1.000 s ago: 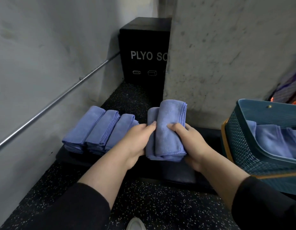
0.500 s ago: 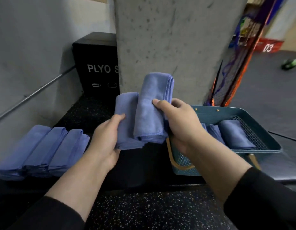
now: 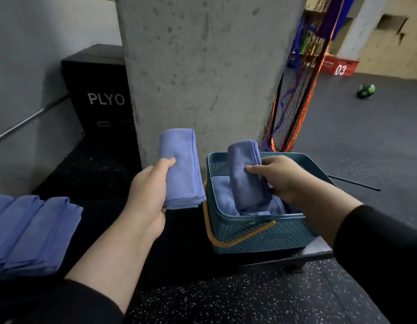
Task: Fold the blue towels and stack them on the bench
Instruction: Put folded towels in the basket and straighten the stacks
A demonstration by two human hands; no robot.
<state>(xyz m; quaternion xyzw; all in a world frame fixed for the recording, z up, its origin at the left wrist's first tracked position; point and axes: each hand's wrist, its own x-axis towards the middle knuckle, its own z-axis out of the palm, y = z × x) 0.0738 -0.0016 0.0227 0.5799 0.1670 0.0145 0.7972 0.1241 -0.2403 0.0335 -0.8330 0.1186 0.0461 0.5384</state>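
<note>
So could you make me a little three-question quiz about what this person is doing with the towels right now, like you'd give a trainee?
1. True or false: each hand holds its own folded towel.
2. Over what does the right hand hold its towel? A) the black plyo box B) the teal basket C) the floor
3. Fill in: the row of folded towels lies on the person's ____ side.

Key:
1. True. The left hand grips one folded towel, the right hand another.
2. B, the teal basket, which has more blue cloth in it.
3. Left.
</note>
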